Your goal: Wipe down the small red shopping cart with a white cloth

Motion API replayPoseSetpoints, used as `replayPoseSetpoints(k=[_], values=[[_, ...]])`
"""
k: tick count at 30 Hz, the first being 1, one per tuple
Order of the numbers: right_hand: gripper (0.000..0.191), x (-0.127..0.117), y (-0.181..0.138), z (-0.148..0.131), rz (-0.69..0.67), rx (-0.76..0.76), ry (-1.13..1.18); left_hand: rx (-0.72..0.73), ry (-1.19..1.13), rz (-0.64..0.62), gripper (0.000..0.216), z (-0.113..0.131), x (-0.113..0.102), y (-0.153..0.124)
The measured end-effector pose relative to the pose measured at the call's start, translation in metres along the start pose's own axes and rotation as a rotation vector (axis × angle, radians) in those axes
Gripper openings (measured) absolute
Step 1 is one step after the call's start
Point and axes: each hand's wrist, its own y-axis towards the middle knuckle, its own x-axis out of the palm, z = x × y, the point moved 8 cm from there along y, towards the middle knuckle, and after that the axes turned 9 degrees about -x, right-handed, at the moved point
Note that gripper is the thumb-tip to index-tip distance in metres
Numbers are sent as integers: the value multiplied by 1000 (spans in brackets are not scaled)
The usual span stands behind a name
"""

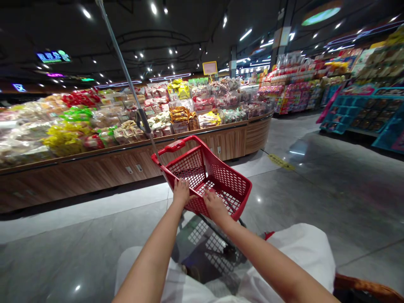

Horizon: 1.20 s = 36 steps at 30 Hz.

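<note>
Both hands are on the red basket (217, 176), a small mesh trolley standing on the grey shiny floor (331, 198). The left hand (181, 192) curls over the near rim, fingers closed on the plastic edge. The right hand (214, 206) rests on the same near rim just beside it, fingers bent onto the mesh; whether it truly grips, I cannot tell. The basket sits tilted, its red handle (172, 147) at the far left corner, and a long metal pole (126, 71) rises from there, up and to the left. Inside, the basket shows only bare mesh. Behind it runs a curved wooden display counter (233, 141), its top heaped with packaged snacks (179, 115). Well apart, by the right edge, stand blue shelves (347, 111).
</note>
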Motion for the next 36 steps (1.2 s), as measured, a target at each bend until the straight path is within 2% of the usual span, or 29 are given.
replayPoseSetpoints(k=[4,6,8,11,14,16,19,22,30,33,36], values=[[37,-17,0,37,-20,5,113,3,-48,-4,100,18,-3,7],[35,-22,-11,63,-77,44,150,66,-67,14,94,24,-9,11],[42,-22,-24,90,-156,106,160,184,-84,43,80,28,-17,14],[50,-22,-39,122,-203,141,199,292,-88,115,60,18,-31,26],[49,-21,-43,141,-185,123,227,234,-54,198,50,-3,-45,49],[43,-19,-42,148,-186,116,209,243,-31,177,41,-8,-46,63],[37,-14,-32,149,-195,106,157,294,-27,105,37,-4,-41,78],[36,-8,-5,137,-181,96,125,291,-36,118,37,1,-39,84],[31,8,112,73,-159,13,172,250,-27,134,40,9,-34,85],[31,10,122,70,-167,-19,172,242,-31,139,42,6,-32,89],[34,10,104,92,-192,-20,153,223,-41,133,43,2,-30,94]])
